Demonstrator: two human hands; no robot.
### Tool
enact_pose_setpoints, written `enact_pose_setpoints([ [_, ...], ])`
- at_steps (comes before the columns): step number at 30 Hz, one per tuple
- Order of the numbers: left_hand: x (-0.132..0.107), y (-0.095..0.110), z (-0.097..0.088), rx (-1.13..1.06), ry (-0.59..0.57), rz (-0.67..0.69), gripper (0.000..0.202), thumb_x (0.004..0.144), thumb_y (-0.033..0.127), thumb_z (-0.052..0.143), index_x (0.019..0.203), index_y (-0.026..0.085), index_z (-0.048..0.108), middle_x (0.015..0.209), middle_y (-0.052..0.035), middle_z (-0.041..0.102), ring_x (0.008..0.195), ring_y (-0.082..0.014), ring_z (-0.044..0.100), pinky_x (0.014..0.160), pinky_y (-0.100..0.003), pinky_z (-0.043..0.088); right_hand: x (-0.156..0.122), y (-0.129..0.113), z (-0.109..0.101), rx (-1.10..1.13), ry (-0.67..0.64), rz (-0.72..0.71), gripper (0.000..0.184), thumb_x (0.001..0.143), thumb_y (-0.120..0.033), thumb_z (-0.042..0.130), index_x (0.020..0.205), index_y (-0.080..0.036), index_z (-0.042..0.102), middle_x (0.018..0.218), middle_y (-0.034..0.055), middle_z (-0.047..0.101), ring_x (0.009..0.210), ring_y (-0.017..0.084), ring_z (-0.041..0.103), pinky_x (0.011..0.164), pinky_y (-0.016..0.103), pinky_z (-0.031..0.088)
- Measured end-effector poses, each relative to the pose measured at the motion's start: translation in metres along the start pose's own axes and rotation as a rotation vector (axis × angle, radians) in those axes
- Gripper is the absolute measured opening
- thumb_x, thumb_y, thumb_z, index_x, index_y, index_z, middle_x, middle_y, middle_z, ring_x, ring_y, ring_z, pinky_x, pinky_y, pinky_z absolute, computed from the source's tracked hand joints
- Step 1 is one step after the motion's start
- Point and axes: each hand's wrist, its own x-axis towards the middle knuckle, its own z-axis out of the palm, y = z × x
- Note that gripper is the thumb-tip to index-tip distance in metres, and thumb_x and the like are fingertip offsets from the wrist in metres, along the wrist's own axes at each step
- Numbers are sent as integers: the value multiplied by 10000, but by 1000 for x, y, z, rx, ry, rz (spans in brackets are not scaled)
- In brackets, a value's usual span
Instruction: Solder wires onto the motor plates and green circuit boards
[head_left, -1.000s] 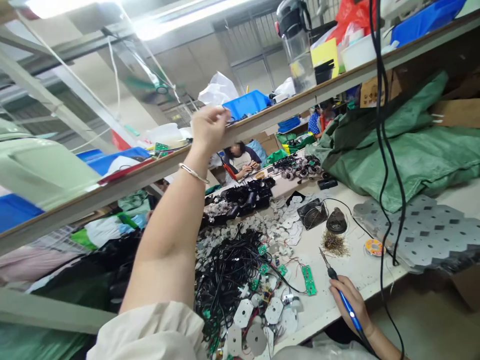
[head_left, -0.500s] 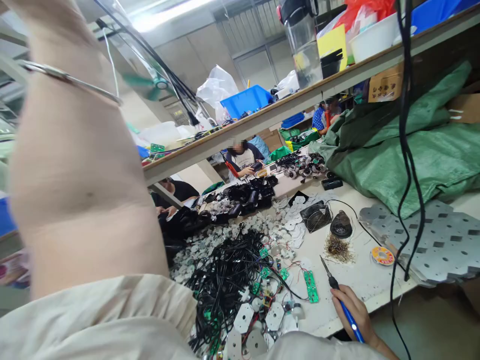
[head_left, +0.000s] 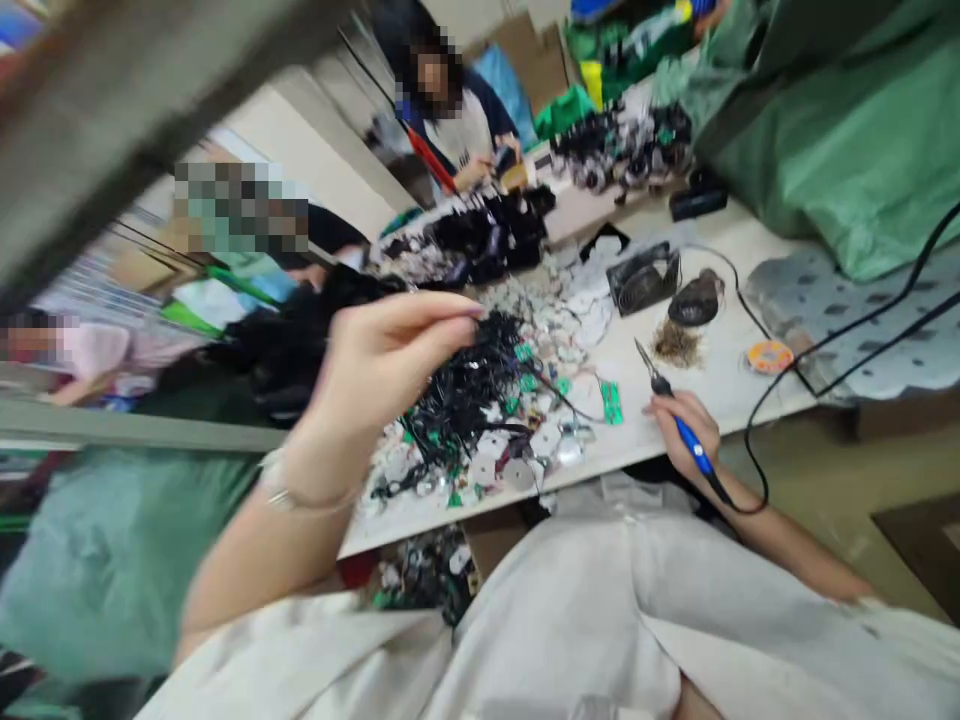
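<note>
My left hand point(head_left: 390, 350) hovers over a tangled heap of black wires point(head_left: 465, 395), its fingers pressed together in a pinch pointing right. Motion blur hides what, if anything, they grip. A bracelet sits on that wrist. My right hand point(head_left: 675, 415) rests at the table's near edge and grips a blue-handled soldering iron point(head_left: 696, 455), its tip raised toward the far side. A green circuit board point(head_left: 611, 400) lies just left of that hand. White round plates point(head_left: 517, 470) with small green boards lie in front of the wire heap.
On the white table point(head_left: 720, 390) stand a small black fan point(head_left: 645, 280), a dark iron stand point(head_left: 694, 300), a wad of brass wool point(head_left: 675, 345) and a solder spool point(head_left: 769, 355). A perforated metal sheet point(head_left: 862, 320) and green cloth point(head_left: 847, 150) lie right. Other people point(head_left: 450, 110) sit at the far end.
My left arm has come down from the overhead shelf to just above the wire heap. The view has tilted downward and is blurred. My right hand has kept the soldering iron in place.
</note>
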Motion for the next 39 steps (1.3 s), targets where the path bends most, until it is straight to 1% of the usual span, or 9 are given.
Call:
enact_pose_setpoints([
  [2,-26,-26,50,-263,-107,-252,328,764,480,844,894,185,779,642,-9,667,552,-107,577,514,-238,479,15,-12,1,75,-14,3,173,909,-172,627,1057,-215,706,845,42,736,840,154,699,770,308,583],
  [4,-43,-44,95,-501,-107,-430,406,652,544,898,851,207,790,514,37,549,439,-66,437,416,-207,341,30,-23,4,112,-50,40,147,929,-213,617,1048,-212,703,858,43,734,882,153,680,826,324,564],
  [6,-53,-53,126,-582,-63,-490,447,613,582,904,843,217,788,510,54,497,421,-41,344,393,-191,246,41,-32,8,128,-84,88,148,954,-269,594,1046,-213,696,884,39,732,881,147,670,853,333,556],
  [8,-58,-53,141,-566,-47,-481,427,651,593,878,832,217,787,545,44,524,443,-42,346,407,-193,248,48,-38,13,147,-106,124,172,966,-305,584,1065,-213,689,934,40,728,915,147,673,876,338,553],
  [14,-67,-43,149,-395,-45,-283,348,821,560,758,817,212,779,737,-8,693,663,-112,579,627,-241,468,55,-44,28,153,-156,89,169,950,-325,625,1055,-207,684,947,24,704,893,126,673,831,298,558],
  [19,-67,-46,155,-234,-28,-99,278,912,474,686,858,219,783,720,-8,690,682,-122,598,653,-257,482,59,-40,35,139,-207,73,136,943,-331,642,1024,-227,677,903,9,693,854,112,647,806,284,547],
  [25,-65,-53,157,-158,-10,28,162,939,341,669,889,229,776,739,2,697,675,-109,600,627,-240,466,59,-34,36,132,-273,230,238,943,-479,598,925,-256,676,899,11,699,868,144,653,835,318,549],
  [31,-63,-56,164,-127,-25,49,191,945,371,655,892,235,777,754,-2,706,665,-109,608,644,-245,487,61,-33,32,158,-258,257,223,934,-425,614,873,-219,675,829,-9,684,807,130,654,790,309,548],
  [39,-60,-55,170,-162,-7,-11,228,955,442,632,892,252,742,870,-20,705,841,-168,657,784,-325,543,66,-32,23,58,-260,101,56,912,-248,661,886,-207,689,837,-5,629,806,105,612,766,271,500],
])
